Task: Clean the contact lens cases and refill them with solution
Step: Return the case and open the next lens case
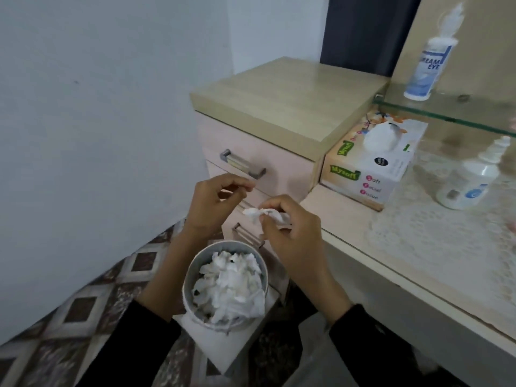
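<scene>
Two hands above round grey tissue-filled bin (pixel 186 283) at 6 o'clock, presumably for discarding: right hand (pixel 290 227) pinches crumpled white tissue (pixel 265 214), lens case unseen; left hand (pixel 215 208) curled, contents unclear; white solution bottle (pixel 469 185), 3 o'clock.

A round grey bin (pixel 187 286) stands on the floor near the left, filled with crumpled white tissues (pixel 231 280). Behind it is a pale drawer unit (pixel 279 107) with metal handles (pixel 243 164) on its pink fronts. A tissue box (pixel 363 174) sits at the far left end of the tabletop (pixel 360 247), just beside the unit. A white lace mat (pixel 435 227) covers the tabletop to the right, under a glass shelf (pixel 446 114). The floor (pixel 83 303) has brown patterned tiles.
</scene>
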Demonstrator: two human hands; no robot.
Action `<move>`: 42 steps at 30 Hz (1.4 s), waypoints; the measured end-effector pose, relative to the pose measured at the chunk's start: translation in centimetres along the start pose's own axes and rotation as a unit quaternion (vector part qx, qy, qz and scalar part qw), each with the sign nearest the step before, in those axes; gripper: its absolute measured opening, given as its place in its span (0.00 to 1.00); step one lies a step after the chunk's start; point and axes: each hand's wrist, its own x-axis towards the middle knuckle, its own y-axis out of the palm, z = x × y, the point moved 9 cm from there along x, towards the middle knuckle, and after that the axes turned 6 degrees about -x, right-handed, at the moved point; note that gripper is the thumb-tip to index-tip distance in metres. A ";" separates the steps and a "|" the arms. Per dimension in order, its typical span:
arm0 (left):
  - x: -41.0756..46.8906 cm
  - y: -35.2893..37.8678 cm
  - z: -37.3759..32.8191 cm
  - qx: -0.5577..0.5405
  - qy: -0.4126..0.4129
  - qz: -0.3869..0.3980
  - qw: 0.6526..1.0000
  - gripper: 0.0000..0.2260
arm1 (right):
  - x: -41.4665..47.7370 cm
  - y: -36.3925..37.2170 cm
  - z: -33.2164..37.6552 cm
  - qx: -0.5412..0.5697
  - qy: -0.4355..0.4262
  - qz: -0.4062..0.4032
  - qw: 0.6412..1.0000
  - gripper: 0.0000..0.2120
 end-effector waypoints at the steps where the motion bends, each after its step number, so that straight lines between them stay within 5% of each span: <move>1: -0.3 -0.6 0.9 0.005 -0.009 -0.003 1.000 0.09 | 0.0 1.4 -0.1 -0.008 -0.001 0.012 1.000 0.06; 8: -2.7 -4.0 6.4 0.025 -0.068 -0.020 0.997 0.11 | -0.8 9.1 -4.5 -0.040 0.056 0.105 0.992 0.05; 14: -4.4 -5.3 9.8 0.040 -0.099 -0.027 0.994 0.09 | -3.4 13.4 -8.4 -0.058 0.172 0.250 0.951 0.15; 19: -5.0 -5.2 10.1 0.042 -0.099 -0.029 0.994 0.16 | -3.1 12.2 -9.2 -0.064 0.197 0.224 0.952 0.12; 28: -3.0 -2.6 7.0 0.006 -0.070 0.006 0.997 0.11 | 0.1 7.1 -5.7 -0.004 0.169 0.164 0.972 0.12; 42: 1.6 7.4 -6.8 -0.021 0.110 0.096 0.989 0.09 | 0.0 -7.7 -1.0 -0.002 0.110 0.049 0.993 0.10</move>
